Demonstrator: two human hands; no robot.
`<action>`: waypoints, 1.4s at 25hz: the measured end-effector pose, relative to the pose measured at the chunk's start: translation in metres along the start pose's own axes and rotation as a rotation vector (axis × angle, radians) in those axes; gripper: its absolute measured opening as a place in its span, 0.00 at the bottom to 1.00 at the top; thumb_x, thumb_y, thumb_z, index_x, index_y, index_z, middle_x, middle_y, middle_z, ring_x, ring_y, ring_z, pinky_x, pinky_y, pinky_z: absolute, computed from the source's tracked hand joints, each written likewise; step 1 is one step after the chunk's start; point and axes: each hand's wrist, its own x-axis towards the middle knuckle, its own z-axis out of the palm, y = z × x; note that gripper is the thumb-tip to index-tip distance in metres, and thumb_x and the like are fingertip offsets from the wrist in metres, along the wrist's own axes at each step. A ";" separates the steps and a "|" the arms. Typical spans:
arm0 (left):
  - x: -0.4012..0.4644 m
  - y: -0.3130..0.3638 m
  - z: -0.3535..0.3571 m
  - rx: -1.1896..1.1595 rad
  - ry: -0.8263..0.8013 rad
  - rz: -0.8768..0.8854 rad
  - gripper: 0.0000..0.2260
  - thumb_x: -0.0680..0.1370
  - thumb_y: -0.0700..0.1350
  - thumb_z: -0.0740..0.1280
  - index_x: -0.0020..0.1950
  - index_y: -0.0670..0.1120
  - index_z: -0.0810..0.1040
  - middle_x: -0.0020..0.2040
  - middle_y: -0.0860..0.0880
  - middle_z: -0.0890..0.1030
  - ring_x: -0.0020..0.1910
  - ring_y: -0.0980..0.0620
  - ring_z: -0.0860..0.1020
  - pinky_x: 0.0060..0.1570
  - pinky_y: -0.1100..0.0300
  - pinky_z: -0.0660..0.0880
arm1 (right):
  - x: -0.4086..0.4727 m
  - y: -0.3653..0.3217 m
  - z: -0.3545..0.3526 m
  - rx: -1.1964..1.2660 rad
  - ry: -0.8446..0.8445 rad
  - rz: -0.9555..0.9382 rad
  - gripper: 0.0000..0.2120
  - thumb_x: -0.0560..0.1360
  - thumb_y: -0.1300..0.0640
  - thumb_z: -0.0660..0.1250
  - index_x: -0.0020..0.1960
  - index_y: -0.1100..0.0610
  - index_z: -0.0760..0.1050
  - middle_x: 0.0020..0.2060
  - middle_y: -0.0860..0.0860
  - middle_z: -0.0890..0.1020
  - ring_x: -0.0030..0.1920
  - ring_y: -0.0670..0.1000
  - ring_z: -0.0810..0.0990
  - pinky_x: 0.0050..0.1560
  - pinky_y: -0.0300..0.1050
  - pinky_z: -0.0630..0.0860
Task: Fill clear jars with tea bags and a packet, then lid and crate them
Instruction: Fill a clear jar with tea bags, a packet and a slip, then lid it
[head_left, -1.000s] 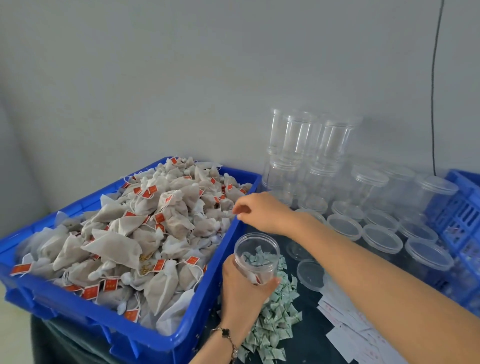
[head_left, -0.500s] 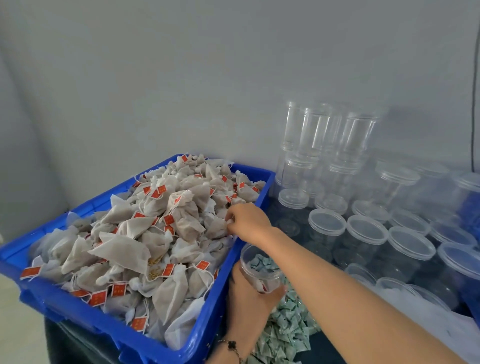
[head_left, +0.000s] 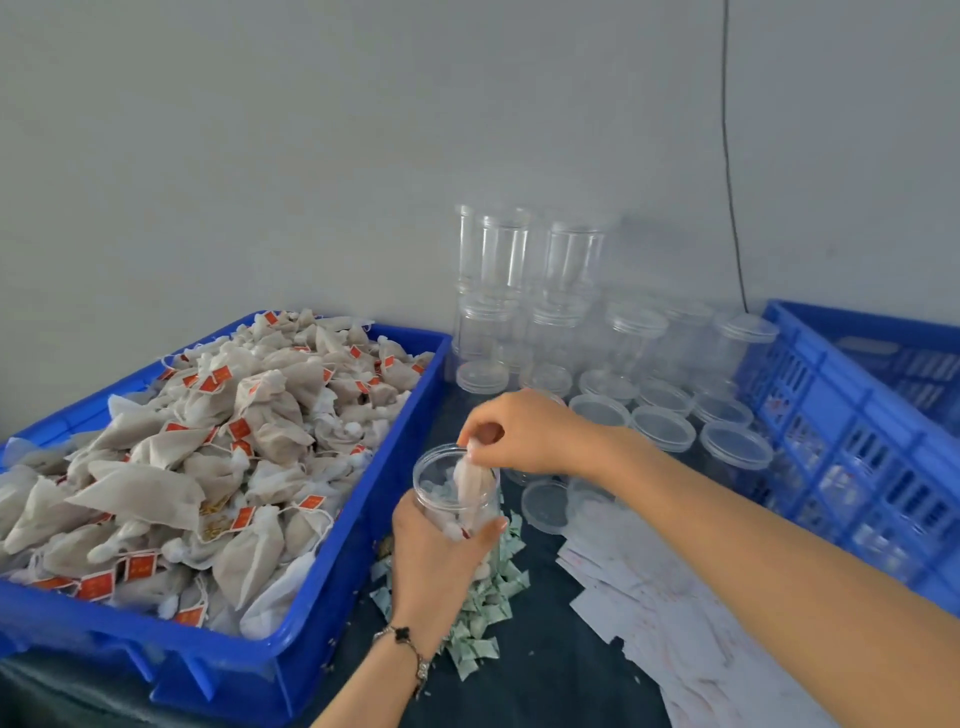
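Observation:
My left hand (head_left: 439, 551) grips a clear open jar (head_left: 453, 486) upright over a pile of small green packets (head_left: 485, 603). My right hand (head_left: 524, 431) pinches the top of a white tea bag (head_left: 467, 483), whose body hangs down inside the jar's mouth. A blue bin (head_left: 332, 561) heaped with tea bags (head_left: 208, 457) bearing red tags lies at the left. The jar's lower part is hidden behind my left hand.
Clear empty jars (head_left: 519, 260) are stacked against the wall, with lidded jars (head_left: 665, 428) in rows before them. A loose lid (head_left: 545, 504) lies by the jar. White paper slips (head_left: 649, 582) spread at the right. A blue slotted crate (head_left: 852, 441) stands far right.
My right hand left the bin with a tea bag and moved right and down to the jar's mouth. The left hand kept its hold on the jar.

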 end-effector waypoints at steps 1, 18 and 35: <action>-0.004 0.002 0.000 0.011 -0.016 0.022 0.31 0.59 0.54 0.81 0.57 0.52 0.72 0.50 0.53 0.80 0.45 0.57 0.80 0.40 0.58 0.80 | -0.010 0.003 0.001 0.013 -0.061 0.018 0.12 0.74 0.48 0.66 0.57 0.47 0.77 0.40 0.39 0.80 0.43 0.39 0.78 0.43 0.36 0.73; -0.023 -0.011 -0.046 0.081 0.019 0.151 0.36 0.56 0.55 0.81 0.59 0.52 0.69 0.55 0.58 0.75 0.52 0.64 0.75 0.45 0.70 0.75 | -0.039 0.056 0.161 -0.140 -0.016 0.146 0.18 0.76 0.59 0.62 0.66 0.53 0.71 0.62 0.52 0.75 0.62 0.54 0.73 0.59 0.48 0.71; -0.024 -0.017 -0.049 0.102 0.066 0.162 0.40 0.54 0.54 0.82 0.59 0.57 0.62 0.53 0.62 0.69 0.52 0.74 0.68 0.42 0.81 0.67 | 0.031 -0.015 0.059 -0.035 0.328 0.147 0.09 0.79 0.55 0.59 0.51 0.57 0.78 0.47 0.52 0.81 0.43 0.50 0.78 0.44 0.46 0.75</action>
